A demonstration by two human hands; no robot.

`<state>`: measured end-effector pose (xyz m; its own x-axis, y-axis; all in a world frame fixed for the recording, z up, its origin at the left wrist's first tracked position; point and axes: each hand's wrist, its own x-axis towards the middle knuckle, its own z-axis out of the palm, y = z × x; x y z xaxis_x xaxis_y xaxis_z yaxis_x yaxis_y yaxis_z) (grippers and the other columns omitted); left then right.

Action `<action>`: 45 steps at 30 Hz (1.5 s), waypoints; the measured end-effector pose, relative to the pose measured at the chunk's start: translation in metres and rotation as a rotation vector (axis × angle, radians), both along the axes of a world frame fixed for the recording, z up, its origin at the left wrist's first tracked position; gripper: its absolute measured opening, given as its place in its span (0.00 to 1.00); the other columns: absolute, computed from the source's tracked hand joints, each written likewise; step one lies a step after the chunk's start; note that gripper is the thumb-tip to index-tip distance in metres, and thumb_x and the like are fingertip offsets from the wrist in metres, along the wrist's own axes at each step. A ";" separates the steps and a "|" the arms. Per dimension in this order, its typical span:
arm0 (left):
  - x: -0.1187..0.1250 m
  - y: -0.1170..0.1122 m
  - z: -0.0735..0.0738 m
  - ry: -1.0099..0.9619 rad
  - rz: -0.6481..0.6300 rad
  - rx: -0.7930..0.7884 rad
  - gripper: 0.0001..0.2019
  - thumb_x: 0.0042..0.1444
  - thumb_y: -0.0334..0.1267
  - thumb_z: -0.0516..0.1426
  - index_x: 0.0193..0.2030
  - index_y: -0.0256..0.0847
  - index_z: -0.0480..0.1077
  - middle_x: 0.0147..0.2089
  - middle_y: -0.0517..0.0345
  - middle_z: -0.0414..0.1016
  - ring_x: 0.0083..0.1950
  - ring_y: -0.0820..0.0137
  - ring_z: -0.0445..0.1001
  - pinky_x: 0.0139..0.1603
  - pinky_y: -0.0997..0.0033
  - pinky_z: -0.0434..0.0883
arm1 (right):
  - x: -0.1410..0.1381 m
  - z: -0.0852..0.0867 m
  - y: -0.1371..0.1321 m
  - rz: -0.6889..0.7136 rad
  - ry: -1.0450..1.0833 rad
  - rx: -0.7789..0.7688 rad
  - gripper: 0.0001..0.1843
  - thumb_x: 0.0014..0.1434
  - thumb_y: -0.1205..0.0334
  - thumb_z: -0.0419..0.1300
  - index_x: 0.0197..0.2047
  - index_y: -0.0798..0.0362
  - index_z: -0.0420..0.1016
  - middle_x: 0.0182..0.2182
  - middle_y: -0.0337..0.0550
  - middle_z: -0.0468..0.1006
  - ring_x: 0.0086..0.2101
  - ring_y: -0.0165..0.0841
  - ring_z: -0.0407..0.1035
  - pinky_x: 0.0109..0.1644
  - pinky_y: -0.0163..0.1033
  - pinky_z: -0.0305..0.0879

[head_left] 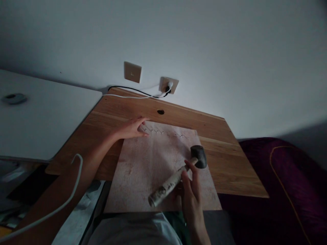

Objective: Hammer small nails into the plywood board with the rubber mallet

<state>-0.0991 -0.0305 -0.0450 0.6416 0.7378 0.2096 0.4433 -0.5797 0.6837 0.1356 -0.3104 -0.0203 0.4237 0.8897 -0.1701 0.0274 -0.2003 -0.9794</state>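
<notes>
In my right hand (191,190) is a rubber mallet (199,157) with a dark cylindrical head. My fingers close around its worn, pale handle (167,186), which slants toward the lower left over the board. A square, pale wooden board (153,166) lies tilted across the desk edge and toward my lap. My left hand (134,128) grips the board at its far left corner, thumb on the face and fingers by the far edge. Close to that hand, a row of small zigzag marks or thin pieces (162,132) runs along the board's far side; their kind is unclear.
The brown wooden desk (217,149) has a cable hole (160,112) and meets the wall. Black and white cables (133,96) run to a wall socket (169,85). A white tabletop (51,119) with a mouse-like object (14,98) stands left; purple fabric (286,177) lies right.
</notes>
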 end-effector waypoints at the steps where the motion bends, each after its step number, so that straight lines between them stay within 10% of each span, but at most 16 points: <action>1: 0.000 0.001 -0.001 0.003 0.004 -0.001 0.35 0.57 0.57 0.69 0.68 0.44 0.71 0.55 0.49 0.77 0.52 0.60 0.79 0.54 0.62 0.74 | 0.003 0.002 0.002 0.033 0.002 -0.010 0.37 0.70 0.32 0.62 0.71 0.45 0.65 0.23 0.27 0.70 0.15 0.29 0.64 0.15 0.32 0.58; 7: 0.000 0.004 0.003 -0.010 0.018 -0.020 0.30 0.62 0.57 0.65 0.65 0.43 0.72 0.53 0.50 0.78 0.46 0.63 0.79 0.48 0.64 0.76 | 0.018 0.018 0.010 0.177 -0.286 0.061 0.21 0.71 0.41 0.63 0.45 0.52 0.83 0.22 0.34 0.68 0.21 0.31 0.66 0.24 0.34 0.62; 12: -0.005 -0.021 0.014 0.010 0.074 0.126 0.26 0.66 0.57 0.61 0.63 0.44 0.73 0.57 0.47 0.76 0.58 0.55 0.79 0.64 0.51 0.76 | 0.034 0.018 0.001 0.115 -0.593 0.207 0.21 0.77 0.47 0.58 0.37 0.49 0.82 0.32 0.44 0.80 0.30 0.36 0.74 0.35 0.40 0.70; 24: -0.022 -0.170 0.020 0.033 -0.004 0.322 0.14 0.73 0.44 0.60 0.63 0.52 0.73 0.59 0.54 0.81 0.61 0.58 0.81 0.63 0.57 0.79 | 0.059 0.008 0.008 0.186 -0.759 0.378 0.11 0.78 0.63 0.55 0.45 0.49 0.79 0.38 0.44 0.78 0.35 0.36 0.73 0.41 0.40 0.74; 37: 0.018 -0.200 0.032 0.108 -0.066 0.520 0.23 0.65 0.27 0.61 0.66 0.45 0.71 0.47 0.56 0.79 0.49 0.61 0.76 0.57 0.56 0.76 | 0.071 0.011 0.018 0.221 -0.806 0.408 0.09 0.80 0.61 0.55 0.45 0.47 0.74 0.40 0.43 0.78 0.38 0.37 0.76 0.46 0.41 0.76; 45: -0.023 -0.214 0.012 0.185 0.067 0.576 0.21 0.74 0.53 0.59 0.66 0.44 0.74 0.70 0.44 0.73 0.67 0.53 0.75 0.65 0.54 0.77 | 0.080 -0.011 -0.007 0.244 -1.051 0.356 0.13 0.75 0.66 0.56 0.60 0.47 0.72 0.57 0.53 0.76 0.55 0.46 0.78 0.58 0.53 0.79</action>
<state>-0.1222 -0.2440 -0.0332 0.6615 0.5787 0.4771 0.5731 -0.8003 0.1763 0.2157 -0.3174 -0.0315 0.0158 0.8947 0.4463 0.8694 0.2082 -0.4481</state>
